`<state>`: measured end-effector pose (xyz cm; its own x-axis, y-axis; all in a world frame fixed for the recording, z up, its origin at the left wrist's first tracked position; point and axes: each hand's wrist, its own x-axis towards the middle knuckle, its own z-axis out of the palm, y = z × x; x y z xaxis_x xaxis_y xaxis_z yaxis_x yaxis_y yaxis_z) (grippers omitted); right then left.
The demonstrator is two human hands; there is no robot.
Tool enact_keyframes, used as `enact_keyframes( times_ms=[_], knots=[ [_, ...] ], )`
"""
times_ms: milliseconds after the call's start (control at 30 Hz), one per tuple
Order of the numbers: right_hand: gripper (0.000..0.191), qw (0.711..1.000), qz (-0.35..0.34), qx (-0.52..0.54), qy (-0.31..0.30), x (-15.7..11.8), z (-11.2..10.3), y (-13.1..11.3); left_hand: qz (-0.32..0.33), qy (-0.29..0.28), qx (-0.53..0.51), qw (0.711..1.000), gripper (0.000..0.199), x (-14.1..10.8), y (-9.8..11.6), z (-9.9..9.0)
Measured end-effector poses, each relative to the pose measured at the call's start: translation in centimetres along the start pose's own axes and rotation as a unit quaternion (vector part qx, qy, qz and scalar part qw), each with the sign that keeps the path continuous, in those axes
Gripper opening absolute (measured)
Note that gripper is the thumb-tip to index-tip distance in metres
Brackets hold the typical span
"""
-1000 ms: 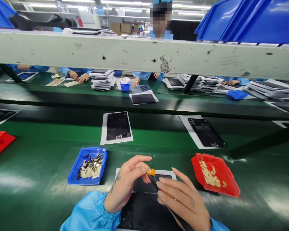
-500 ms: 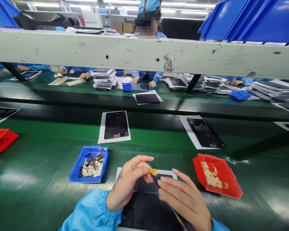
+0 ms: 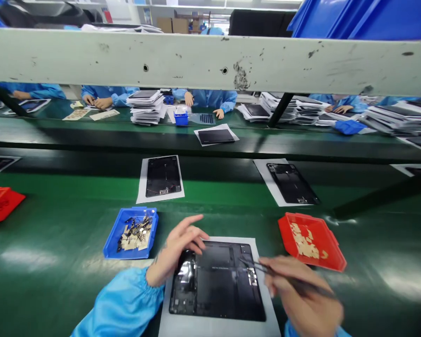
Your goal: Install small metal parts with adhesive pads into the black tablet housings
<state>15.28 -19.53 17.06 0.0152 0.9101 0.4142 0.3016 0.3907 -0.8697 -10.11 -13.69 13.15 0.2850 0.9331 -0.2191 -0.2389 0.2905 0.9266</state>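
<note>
A black tablet housing (image 3: 219,295) lies on a white sheet (image 3: 192,328) in front of me, with small parts showing at its right side. Over its upper left corner is my left hand (image 3: 182,243), fingers apart and nothing seen in them; whether the fingertips touch it I cannot tell. My right hand (image 3: 298,290), blurred by motion, is closed around dark tweezers (image 3: 266,267) at the right edge. Their tips reach over the upper right part of the housing. Whether the tips hold anything is too small to make out.
A blue bin (image 3: 112,243) of small black and pale pieces stands left, a red bin (image 3: 331,243) of pale pieces right. Two more housings (image 3: 163,177) (image 3: 291,182) lie ahead on sheets. A pale beam (image 3: 182,61) crosses above; co-workers' hands (image 3: 218,113) appear beyond.
The orange strip that was between my hands is no longer seen in them. My left hand moved left and opened; my right hand moved right, tweezers pointing left. The housing now lies turned.
</note>
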Motion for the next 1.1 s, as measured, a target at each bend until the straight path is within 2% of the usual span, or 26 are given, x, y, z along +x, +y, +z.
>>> enact_keyframes(
  times_ms=[33,67,100,200,300,367,500,600,700,933,1033,1100],
  knots=[
    [0.009,0.995,0.088,0.049,0.004,0.5,1.0,0.8,0.047,0.072,0.090,0.992,0.041,0.1,-1.0,-1.2],
    [0.014,0.981,0.167,0.099,0.001,1.1,2.2,1.7,0.087,0.130,0.179,0.971,0.032,0.1,-2.2,-2.3],
    [0.021,0.962,0.230,0.148,-0.005,1.7,3.3,2.8,0.117,0.150,0.255,0.948,0.025,0.0,-3.4,-3.2],
    [0.037,0.895,0.363,0.257,-0.021,3.1,6.8,6.1,0.220,0.137,0.403,0.878,0.021,-0.7,-6.8,-4.8],
    [0.042,0.875,0.403,0.267,-0.027,3.2,9.4,8.7,0.322,0.105,0.488,0.804,0.027,-1.3,-9.1,-5.1],
    [0.042,0.872,0.410,0.266,-0.023,3.0,10.5,9.5,0.328,0.104,0.532,0.774,0.025,-1.2,-9.8,-5.1],
    [0.041,0.877,0.402,0.264,-0.010,2.9,11.7,9.9,0.273,0.114,0.572,0.765,0.019,0.6,-9.7,-4.8],
    [0.041,0.882,0.393,0.258,-0.005,2.9,12.4,10.0,0.260,0.106,0.578,0.766,0.005,2.0,-9.4,-4.5],
    [0.042,0.887,0.386,0.253,-0.004,2.7,12.9,10.3,0.260,0.097,0.580,0.765,0.016,2.3,-9.5,-4.2],
    [0.039,0.893,0.377,0.247,0.002,2.2,12.7,10.8,0.304,0.039,0.579,0.755,0.019,0.1,-9.8,-5.0],
    [0.037,0.895,0.372,0.246,-0.004,1.9,12.7,10.9,0.294,0.016,0.585,0.756,0.024,-1.1,-9.7,-6.0],
    [0.036,0.896,0.370,0.244,-0.007,1.9,12.7,10.8,0.283,-0.019,0.597,0.750,0.028,-1.7,-9.6,-6.8]
  ],
)
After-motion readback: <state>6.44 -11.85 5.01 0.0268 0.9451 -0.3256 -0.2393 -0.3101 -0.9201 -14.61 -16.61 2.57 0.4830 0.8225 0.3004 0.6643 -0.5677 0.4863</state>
